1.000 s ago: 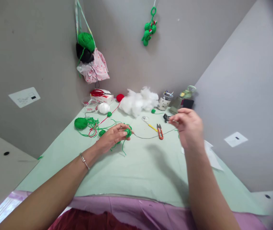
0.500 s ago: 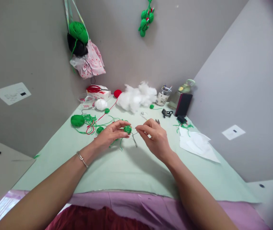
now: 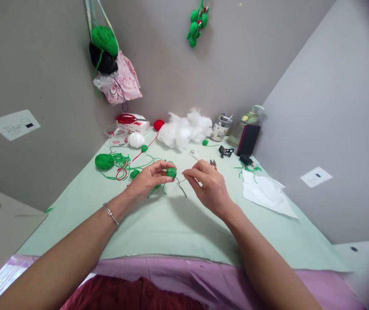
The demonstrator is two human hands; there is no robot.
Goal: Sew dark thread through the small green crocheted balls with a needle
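My left hand [image 3: 152,177] pinches a small green yarn ball [image 3: 171,172] between thumb and fingers. Just to its right, my right hand [image 3: 205,183] has thumb and forefinger closed on a thin, pale needle [image 3: 180,173] that points at the ball; its tip is too fine to make out. A dark thread [image 3: 181,188] hangs in a loop below, between the two hands. Partly behind my left hand lie another green yarn piece [image 3: 134,174] and loose green strands [image 3: 163,189].
White stuffing [image 3: 184,129] sits at the back, beside a red yarn ball [image 3: 158,125]. To the left are a green yarn ball [image 3: 104,162] and red scissors [image 3: 129,119] on a box. Snips [image 3: 213,164], a hair clip [image 3: 226,151], a phone [image 3: 249,140] and white sheets [image 3: 265,194] lie rightward.
Both hands stay almost in place, still holding the ball and needle. The dark thread loop has swung slightly to the right, and the view has shifted a little.
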